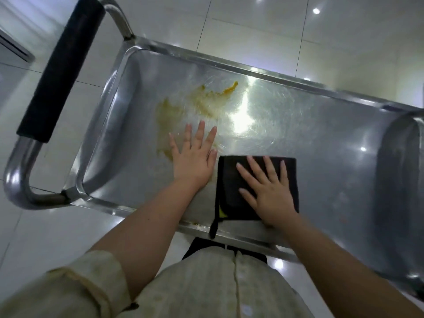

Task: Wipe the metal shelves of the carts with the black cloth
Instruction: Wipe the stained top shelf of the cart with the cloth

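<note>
The top metal shelf [321, 138] of a steel cart fills the view. A yellow-orange smear [202, 102] spreads over its left half. The folded black cloth [229, 175] lies flat near the shelf's front edge, a yellow tag showing at its lower left corner. My right hand [268, 191] presses flat on the cloth with fingers spread. My left hand [195, 157] rests flat on the bare metal just left of the cloth, its fingertips at the edge of the smear.
The cart's push handle with a black foam grip [62, 65] curves round the left end. A raised rim [252, 70] borders the shelf. Glossy white floor tiles [252, 31] surround the cart. My pale shirt [206, 283] fills the bottom.
</note>
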